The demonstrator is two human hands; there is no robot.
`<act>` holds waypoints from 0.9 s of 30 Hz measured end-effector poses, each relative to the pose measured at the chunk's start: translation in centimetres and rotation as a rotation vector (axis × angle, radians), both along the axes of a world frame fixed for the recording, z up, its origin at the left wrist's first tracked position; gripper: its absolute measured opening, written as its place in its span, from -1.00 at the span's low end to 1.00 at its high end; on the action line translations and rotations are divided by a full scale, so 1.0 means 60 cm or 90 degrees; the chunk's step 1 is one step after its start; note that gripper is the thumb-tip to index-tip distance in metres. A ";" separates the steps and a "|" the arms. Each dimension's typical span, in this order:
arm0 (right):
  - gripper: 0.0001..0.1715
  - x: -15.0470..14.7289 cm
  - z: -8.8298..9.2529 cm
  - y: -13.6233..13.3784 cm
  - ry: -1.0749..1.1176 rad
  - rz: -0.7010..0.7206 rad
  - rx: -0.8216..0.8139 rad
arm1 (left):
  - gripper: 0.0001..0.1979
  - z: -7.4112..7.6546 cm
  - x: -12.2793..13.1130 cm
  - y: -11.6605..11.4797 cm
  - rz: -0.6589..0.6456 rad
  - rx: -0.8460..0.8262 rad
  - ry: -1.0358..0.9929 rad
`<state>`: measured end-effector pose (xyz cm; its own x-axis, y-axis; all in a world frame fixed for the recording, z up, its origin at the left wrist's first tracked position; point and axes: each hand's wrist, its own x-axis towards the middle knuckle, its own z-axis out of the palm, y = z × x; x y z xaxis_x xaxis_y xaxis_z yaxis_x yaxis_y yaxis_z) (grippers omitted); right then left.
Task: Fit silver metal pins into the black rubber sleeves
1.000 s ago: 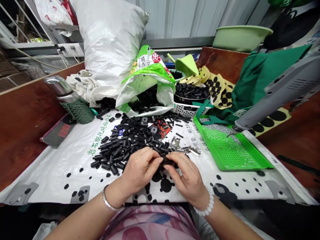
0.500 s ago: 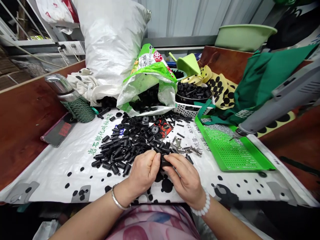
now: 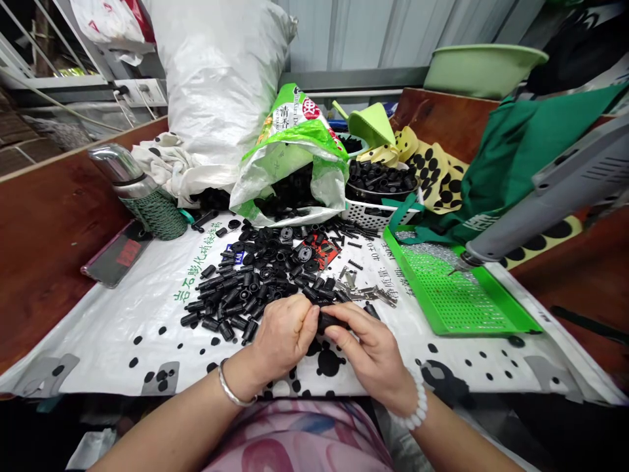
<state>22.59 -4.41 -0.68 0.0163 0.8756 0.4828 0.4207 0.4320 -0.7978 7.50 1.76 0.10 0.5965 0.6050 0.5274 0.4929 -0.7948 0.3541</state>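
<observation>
Both my hands meet above the front edge of a pile of black plastic parts (image 3: 230, 295). A short black cylindrical plastic part (image 3: 330, 321) sits between them. My right hand (image 3: 371, 351) pinches it between thumb and fingers. My left hand (image 3: 285, 328) is closed in a fist-like grip at the part's left end, its thumb pressed along the side; the fingers hide most of what they hold. Just beyond my hands lie small metal strips (image 3: 378, 295) and round black discs (image 3: 304, 254).
At right, a green perforated tray (image 3: 457, 308) holds small silvery pieces, with a grey electric screwdriver (image 3: 515, 223) hanging over it. Behind the pile stand an open green-white bag (image 3: 295, 151) and a white basket (image 3: 366, 216). A thermos (image 3: 147, 196) and phone (image 3: 118, 252) are at left.
My right hand has shifted slightly right and down, and its wrist has swung outward. More of the black part shows between my hands. My left hand stays nearly in place.
</observation>
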 end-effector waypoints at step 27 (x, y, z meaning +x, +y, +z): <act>-0.71 -0.011 0.004 -0.017 0.387 0.178 -0.429 | -0.70 0.004 -0.016 -0.004 -0.119 0.130 0.010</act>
<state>21.95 -5.43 -0.46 -0.1532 0.9771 -0.1474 -0.1979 -0.1765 -0.9642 6.55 1.51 0.35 0.6970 0.3663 0.6165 0.3359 -0.9263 0.1706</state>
